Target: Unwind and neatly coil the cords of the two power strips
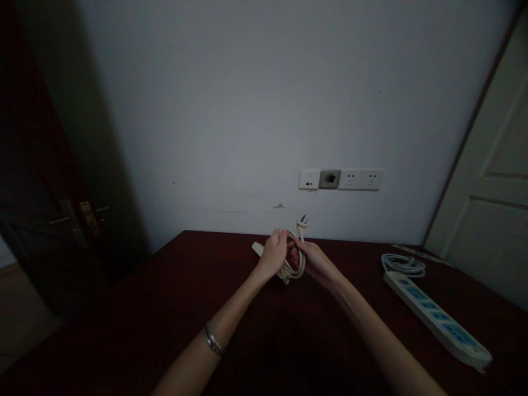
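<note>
Over the far part of the dark red table, both of my hands hold a coiled white power cord (300, 268). My left hand (275, 252) is closed on the left side of the coil. On the right side, my right hand (310, 254) grips the loops with its fingers. The cord's plug (302, 224) sticks up above my right hand, prongs pointing upward. Behind my left hand, one end of a white power strip (258, 248) shows; the rest of it is hidden by the hand.
A second power strip (439, 319) with blue socket faces lies at the right of the table (198, 286), its cord (404, 265) coiled behind it. Wall sockets (358, 180) sit above the table's back edge. Doors stand at left (41, 165) and right (490, 181).
</note>
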{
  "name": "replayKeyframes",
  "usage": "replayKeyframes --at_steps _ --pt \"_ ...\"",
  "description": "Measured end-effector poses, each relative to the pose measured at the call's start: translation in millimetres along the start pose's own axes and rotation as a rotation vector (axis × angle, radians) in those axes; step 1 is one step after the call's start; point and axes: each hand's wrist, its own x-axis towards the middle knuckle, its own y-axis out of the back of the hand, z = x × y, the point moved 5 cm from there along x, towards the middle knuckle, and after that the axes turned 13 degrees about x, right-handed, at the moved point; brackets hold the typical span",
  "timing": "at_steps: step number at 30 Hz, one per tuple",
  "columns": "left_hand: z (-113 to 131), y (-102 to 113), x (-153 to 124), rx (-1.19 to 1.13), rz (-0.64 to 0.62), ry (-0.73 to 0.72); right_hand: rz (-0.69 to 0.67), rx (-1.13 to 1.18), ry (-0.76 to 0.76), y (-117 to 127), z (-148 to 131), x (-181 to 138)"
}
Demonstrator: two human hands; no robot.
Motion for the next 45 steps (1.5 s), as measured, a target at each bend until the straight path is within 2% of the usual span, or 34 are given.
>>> replayKeyframes --at_steps 2,4,8,12,18,20,22,25,30,33,38,43,45 --pt "11.0 2.0 -4.6 0.223 0.068 -0.156 0.050 0.043 -0.012 2.4 4.0 1.0" --pt "19.2 1.1 -8.6 0.384 0.065 -0.242 0.061 0.100 -0.022 2.0 5.8 1.1" --pt "25.1 2.8 -9.9 0.631 0.034 -0.261 0.050 0.202 -0.039 -1.8 6.8 0.1" --pt "23.7 7.1 -3.8 0.781 0.002 -0.268 0.014 0.170 -0.075 -6.0 9.0 -0.7" --pt "3.9 24.1 23.6 0.609 0.028 -0.204 -0.019 0.242 -0.016 -8.1 4.4 0.0" --pt "-16.3 34.3 36.2 0.589 -0.035 -0.090 0.008 0.311 -0.001 -3.7 1.7 0.6" --pt "-47.1 47.3 44.3 0.685 -0.115 0.159 0.013 0.382 0.004 0.3 -0.3 1.2" --pt "-85.0 59.7 46.1 0.731 -0.152 0.345 0.004 0.458 0.008 3.8 -1.4 1.8" --pt "-127.5 42.3 37.2 0.670 -0.254 0.509 -0.010 0.507 0.039 3.6 -2.7 0.6" --pt "-136.4 30.6 34.3 0.587 -0.267 0.538 -0.017 0.539 0.062 2.8 -6.6 -0.8" --pt "-139.9 22.7 30.2 0.385 -0.268 0.575 0.004 0.611 0.072 2.7 -17.6 0.7" --pt "-132.6 20.0 30.5 0.159 -0.248 0.575 -0.042 0.668 0.144 -8.6 -40.6 8.3" --pt "-124.6 20.3 32.5 0.025 -0.283 0.572 -0.079 0.685 0.173 -17.6 -53.4 11.1"
